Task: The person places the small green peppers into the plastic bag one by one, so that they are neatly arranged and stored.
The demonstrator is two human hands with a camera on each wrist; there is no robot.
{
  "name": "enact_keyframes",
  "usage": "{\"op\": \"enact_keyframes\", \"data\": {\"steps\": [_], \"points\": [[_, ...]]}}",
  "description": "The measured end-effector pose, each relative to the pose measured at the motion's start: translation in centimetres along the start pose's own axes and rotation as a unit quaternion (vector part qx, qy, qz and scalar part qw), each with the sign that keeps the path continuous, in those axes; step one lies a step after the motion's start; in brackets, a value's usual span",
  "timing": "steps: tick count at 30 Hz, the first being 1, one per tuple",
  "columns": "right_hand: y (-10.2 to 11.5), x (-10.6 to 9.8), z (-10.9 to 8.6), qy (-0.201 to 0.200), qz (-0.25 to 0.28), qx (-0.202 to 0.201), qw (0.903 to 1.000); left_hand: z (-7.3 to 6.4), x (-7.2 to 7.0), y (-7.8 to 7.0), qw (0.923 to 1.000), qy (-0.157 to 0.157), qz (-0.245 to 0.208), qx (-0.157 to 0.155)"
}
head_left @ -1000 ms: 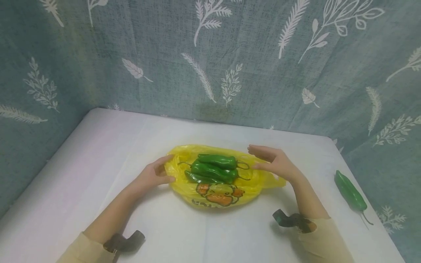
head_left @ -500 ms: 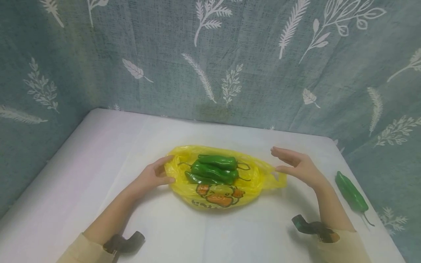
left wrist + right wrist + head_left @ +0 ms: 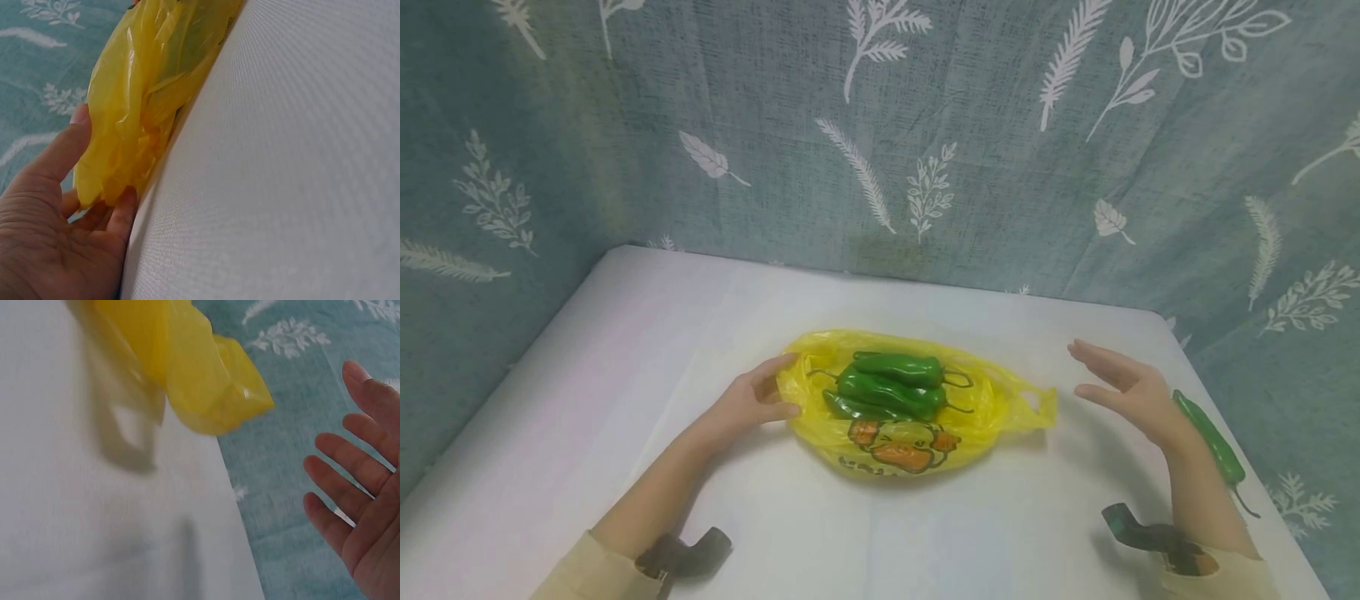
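Note:
A yellow plastic bag (image 3: 887,450) with a printed cartoon lies on its side on the white table. Several green peppers (image 3: 895,392) show through its wide mouth, stems mostly to the right. My left hand (image 3: 745,400) holds the bag's left end, thumb on one side and fingers on the other. In the left wrist view the crumpled yellow plastic (image 3: 119,144) sits between thumb and fingers. My right hand (image 3: 1123,387) hovers right of the bag with fingers spread and nothing in it. Beyond the right forearm lies a single green pepper (image 3: 1213,442), partly hidden by that arm.
The white table (image 3: 925,533) runs back to a green-grey cloth (image 3: 760,167) with white leaf prints, which also hangs at both sides. Dark camera mounts (image 3: 1142,533) are strapped at both wrists. The lone pepper rests near the table's right edge.
My right hand has moved away from the bag's right end, rightward toward the lone pepper. The left hand and the bag have stayed in place.

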State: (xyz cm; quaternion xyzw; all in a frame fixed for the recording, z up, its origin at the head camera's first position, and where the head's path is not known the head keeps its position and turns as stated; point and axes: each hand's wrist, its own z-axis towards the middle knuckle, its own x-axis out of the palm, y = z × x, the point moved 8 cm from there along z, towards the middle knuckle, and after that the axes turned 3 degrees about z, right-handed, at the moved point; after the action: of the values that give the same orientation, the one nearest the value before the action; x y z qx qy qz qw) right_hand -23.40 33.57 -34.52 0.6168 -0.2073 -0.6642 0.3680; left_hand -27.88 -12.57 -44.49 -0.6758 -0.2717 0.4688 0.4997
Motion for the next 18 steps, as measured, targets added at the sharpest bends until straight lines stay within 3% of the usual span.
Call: {"op": "enact_keyframes", "data": {"steps": [12,18], "points": [[-2.9,-3.0,-3.1,-0.072,0.019,0.004,0.9973,0.1,-0.1,0.0,0.9999,0.003,0.012,0.003],[-5.3,-4.5,-5.2,-0.086,0.021,0.061,0.9942,0.1,0.0,0.1,1.0,0.003,0.007,-0.002]]}}
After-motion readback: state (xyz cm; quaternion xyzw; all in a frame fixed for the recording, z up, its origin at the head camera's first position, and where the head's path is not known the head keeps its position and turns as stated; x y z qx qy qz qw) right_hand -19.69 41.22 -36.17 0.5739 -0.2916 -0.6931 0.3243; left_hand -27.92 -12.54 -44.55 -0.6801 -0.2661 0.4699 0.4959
